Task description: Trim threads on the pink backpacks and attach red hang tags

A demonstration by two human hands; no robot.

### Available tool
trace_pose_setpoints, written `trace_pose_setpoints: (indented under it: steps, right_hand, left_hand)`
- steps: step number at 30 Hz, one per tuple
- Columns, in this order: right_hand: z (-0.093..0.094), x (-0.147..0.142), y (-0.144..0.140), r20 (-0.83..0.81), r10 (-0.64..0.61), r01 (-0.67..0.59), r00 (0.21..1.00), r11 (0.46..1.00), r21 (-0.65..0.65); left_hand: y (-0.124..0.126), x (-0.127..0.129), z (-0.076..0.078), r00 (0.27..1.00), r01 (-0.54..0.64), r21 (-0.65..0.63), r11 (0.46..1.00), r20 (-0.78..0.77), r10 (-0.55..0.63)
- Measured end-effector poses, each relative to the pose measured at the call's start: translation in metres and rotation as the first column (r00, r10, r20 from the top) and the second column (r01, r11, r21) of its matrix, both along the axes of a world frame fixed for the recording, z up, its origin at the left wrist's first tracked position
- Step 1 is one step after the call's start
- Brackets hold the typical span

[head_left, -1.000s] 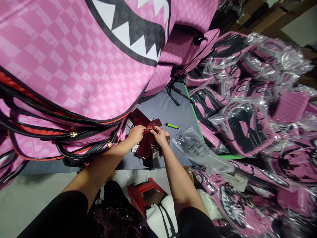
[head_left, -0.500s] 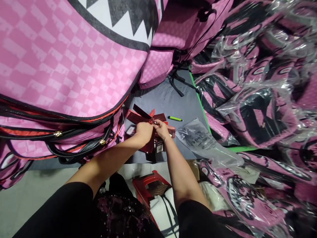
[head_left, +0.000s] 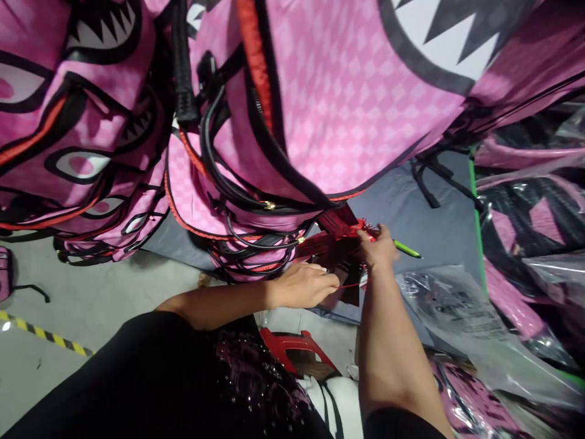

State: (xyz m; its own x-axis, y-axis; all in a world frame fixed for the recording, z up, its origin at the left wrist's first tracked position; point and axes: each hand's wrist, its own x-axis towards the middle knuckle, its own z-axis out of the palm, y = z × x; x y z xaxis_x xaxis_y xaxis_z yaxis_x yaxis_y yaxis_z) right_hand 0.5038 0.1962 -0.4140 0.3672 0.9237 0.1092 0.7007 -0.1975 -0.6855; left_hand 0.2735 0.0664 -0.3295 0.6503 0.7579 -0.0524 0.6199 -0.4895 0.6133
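A fanned bundle of dark red hang tags (head_left: pixel 336 222) with red strings lies on the grey table, beside a pink backpack (head_left: pixel 365 110) printed with shark teeth. My right hand (head_left: pixel 381 249) grips the bundle where the red strings gather. My left hand (head_left: pixel 306 285) is closed, to the left of the bundle and nearer to me. From its fingertips a thin red string (head_left: pixel 350 285) runs taut toward the tags. Whether a tag also sits in those fingers is hidden. A green pen (head_left: pixel 408 249) lies just right of my right hand.
Several more pink backpacks (head_left: pixel 82 164) stand at the left. A clear plastic bag (head_left: pixel 450 305) lies at the table's right, near its green edge (head_left: pixel 476 213). Pink bags in plastic (head_left: pixel 530 225) are heaped beyond. A red stool (head_left: pixel 301 350) stands below the table.
My left hand has moved away from the bundle, left and toward me, drawing out a red string. The right hand stays at the bundle. My view has swung left.
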Motion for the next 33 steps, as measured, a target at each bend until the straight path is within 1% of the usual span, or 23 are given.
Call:
trace_pose_setpoints:
  steps: [2, 3, 4, 6, 7, 8, 10, 12, 13, 14, 15, 17, 18, 19, 20, 22, 25, 29, 33]
  right_hand:
    - [0.023, -0.021, -0.037, -0.03, -0.071, 0.071, 0.997, 0.997, 0.019]
    - [0.035, -0.037, -0.061, -0.063, -0.074, 0.076, 0.995, 0.997, 0.031]
    - [0.047, -0.059, -0.089, -0.126, -0.042, 0.048, 0.991, 0.998, 0.045]
    - [0.066, -0.114, -0.145, -0.249, 0.083, -0.08, 0.965, 0.997, 0.022]
    - [0.072, -0.146, -0.17, -0.376, 0.173, -0.195, 0.91, 0.981, -0.02]
    - [0.075, -0.179, -0.191, -0.482, 0.228, -0.293, 0.846, 0.954, -0.065]
    - [0.072, -0.242, -0.22, -0.609, 0.284, -0.422, 0.741, 0.902, -0.093]
    - [0.063, -0.294, -0.229, -0.672, 0.315, -0.478, 0.67, 0.876, -0.066]
    - [0.057, -0.314, -0.228, -0.672, 0.328, -0.486, 0.664, 0.872, -0.055]
    - [0.051, -0.33, -0.225, -0.643, 0.339, -0.485, 0.687, 0.872, -0.059]
    - [0.046, -0.342, -0.22, -0.566, 0.353, -0.481, 0.745, 0.872, -0.09]
    - [0.038, -0.358, -0.208, -0.307, 0.375, -0.445, 0.875, 0.873, -0.201]
    - [0.035, -0.363, -0.202, -0.175, 0.381, -0.416, 0.908, 0.873, -0.255]
    - [0.032, -0.367, -0.197, -0.073, 0.384, -0.387, 0.921, 0.872, -0.299]
    - [0.029, -0.371, -0.192, -0.012, 0.382, -0.364, 0.924, 0.871, -0.33]
    - [0.026, -0.376, -0.186, 0.02, 0.361, -0.331, 0.932, 0.874, -0.356]
    - [0.023, -0.379, -0.189, 0.047, 0.324, -0.286, 0.945, 0.887, -0.363]
    - [0.018, -0.378, -0.202, 0.003, 0.243, -0.23, 0.97, 0.922, -0.31]
    - [0.004, -0.38, -0.207, -0.147, 0.126, -0.16, 0.981, 0.956, -0.246]
  left_hand:
    - [-0.023, -0.051, 0.001, 0.981, -0.066, 0.103, 0.993, 0.188, 0.046]
    - [-0.034, -0.078, 0.0, 0.959, -0.124, 0.147, 0.981, 0.271, 0.08]
    - [-0.044, -0.105, -0.001, 0.939, -0.178, 0.174, 0.969, 0.326, 0.114]
    - [-0.064, -0.156, -0.007, 0.93, -0.217, 0.16, 0.963, 0.335, 0.154]
    - [-0.072, -0.179, -0.012, 0.938, -0.21, 0.122, 0.97, 0.305, 0.164]
    - [-0.08, -0.199, -0.016, 0.949, -0.19, 0.075, 0.979, 0.268, 0.164]
    - [-0.091, -0.234, -0.027, 0.964, -0.17, -0.014, 0.985, 0.205, 0.17]
    - [-0.098, -0.265, -0.037, 0.962, -0.217, -0.055, 0.975, 0.158, 0.223]
    - [-0.099, -0.279, -0.041, 0.954, -0.262, -0.064, 0.963, 0.132, 0.269]
    - [-0.099, -0.292, -0.045, 0.942, -0.314, -0.075, 0.946, 0.099, 0.321]
    - [-0.098, -0.305, -0.047, 0.926, -0.366, -0.087, 0.926, 0.063, 0.372]
    - [-0.092, -0.33, -0.049, 0.898, -0.438, -0.109, 0.892, -0.009, 0.44]
    - [-0.088, -0.34, -0.049, 0.891, -0.454, -0.122, 0.883, -0.041, 0.452]
    - [-0.083, -0.349, -0.049, 0.888, -0.46, -0.134, 0.878, -0.071, 0.455]
    - [-0.078, -0.356, -0.048, 0.888, -0.459, -0.145, 0.877, -0.098, 0.449]
    - [-0.068, -0.364, -0.047, 0.894, -0.444, -0.16, 0.881, -0.142, 0.425]
    - [-0.054, -0.365, -0.045, 0.908, -0.407, -0.168, 0.898, -0.183, 0.377]
    - [-0.037, -0.357, -0.048, 0.935, -0.328, -0.182, 0.927, -0.2, 0.292]
    - [-0.024, -0.346, -0.052, 0.951, -0.269, -0.201, 0.942, -0.21, 0.227]
